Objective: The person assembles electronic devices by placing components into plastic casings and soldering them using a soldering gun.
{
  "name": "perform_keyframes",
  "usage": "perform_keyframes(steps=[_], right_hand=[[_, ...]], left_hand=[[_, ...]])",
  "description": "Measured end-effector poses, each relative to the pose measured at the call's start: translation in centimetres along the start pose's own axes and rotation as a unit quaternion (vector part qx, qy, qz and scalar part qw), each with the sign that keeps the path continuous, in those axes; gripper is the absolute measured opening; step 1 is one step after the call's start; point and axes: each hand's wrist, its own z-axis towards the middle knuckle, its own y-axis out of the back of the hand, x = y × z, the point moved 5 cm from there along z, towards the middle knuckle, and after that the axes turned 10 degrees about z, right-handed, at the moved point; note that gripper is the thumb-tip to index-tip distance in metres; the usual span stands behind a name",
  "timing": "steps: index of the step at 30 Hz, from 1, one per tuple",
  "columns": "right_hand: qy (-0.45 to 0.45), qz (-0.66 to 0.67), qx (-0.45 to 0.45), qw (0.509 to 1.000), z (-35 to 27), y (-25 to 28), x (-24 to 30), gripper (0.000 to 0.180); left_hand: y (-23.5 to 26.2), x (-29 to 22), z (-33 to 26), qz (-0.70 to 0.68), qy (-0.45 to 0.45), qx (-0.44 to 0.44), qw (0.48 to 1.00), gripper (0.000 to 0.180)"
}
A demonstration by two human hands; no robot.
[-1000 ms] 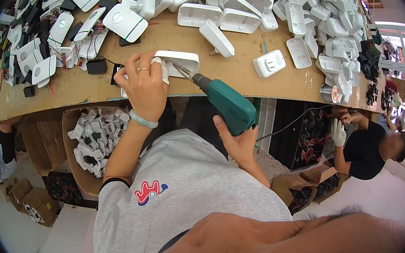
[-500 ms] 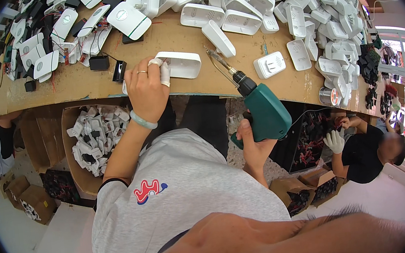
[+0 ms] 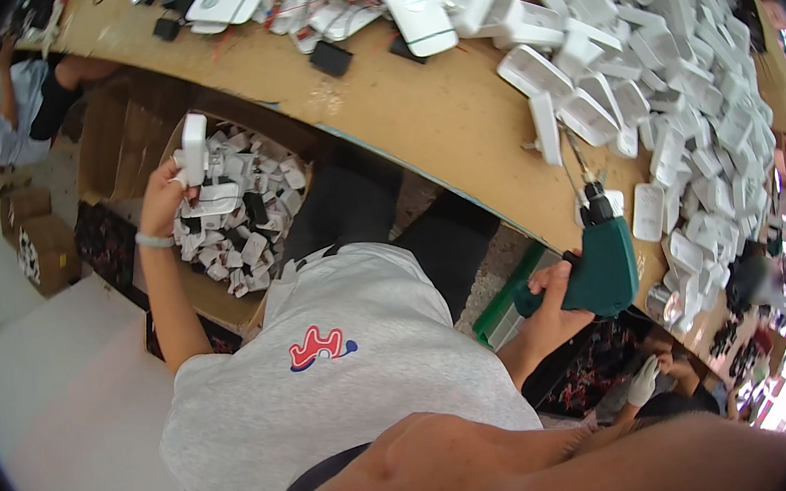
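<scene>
My left hand (image 3: 162,202) is out over the cardboard box at the left, fingers closed on a white plastic housing (image 3: 195,150) held upright. Just below it is a flat white cover (image 3: 213,201); I cannot tell whether it hangs from the housing or lies on the heap. White parts with black pieces (image 3: 243,243) fill the box underneath. On the right, my right hand (image 3: 555,309) grips a green soldering gun (image 3: 608,260) by its handle. The tip points up over the workbench, close to a white housing (image 3: 545,128).
A big pile of white housings (image 3: 651,41) covers the right side of the workbench (image 3: 348,105). White covers with wires and black blocks (image 3: 329,20) lie at its far edge. A solder spool (image 3: 661,300) stands at lower right. Co-workers sit at far left (image 3: 5,120) and lower right (image 3: 656,385).
My left hand has carried the white housing off the bench, left and over the box. The view has turned left. The soldering gun stays in my right hand.
</scene>
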Motion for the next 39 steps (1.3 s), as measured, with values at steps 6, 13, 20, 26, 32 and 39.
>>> perform_keyframes(steps=[6, 13, 20, 26, 32, 39], right_hand=[[0.027, -0.017, 0.013, 0.999, 0.3, -0.4, 1.0, 0.024], [0.03, -0.07, -0.012, 0.997, 0.1, -0.2, 1.1, 0.022], [0.031, -0.061, -0.052, 0.996, 0.3, 0.0, 1.7, 0.022], [0.034, -0.003, -0.056, 0.998, 0.2, 0.2, 1.0, 0.021], [0.035, 0.015, -0.064, 0.997, -0.6, 2.0, 0.9, 0.023], [0.022, 0.005, -0.082, 0.996, -0.4, 2.3, 1.1, 0.023]], left_hand=[[2.6, 22.7, 4.4, 0.284, 0.191, -0.175, 0.923, 0.016], [-1.0, 27.0, 4.7, 0.465, 0.292, -0.241, 0.8, 0.062], [-11.5, -13.5, -4.5, -0.298, -0.232, -0.123, 0.918, 0.048], [-20.4, -29.4, -13.5, -0.442, -0.218, 0.552, 0.672, 0.086], [-22.7, -28.2, -15.8, -0.487, -0.249, 0.594, 0.59, 0.084], [-24.3, -31.5, -15.7, -0.507, -0.245, 0.582, 0.586, 0.083]])
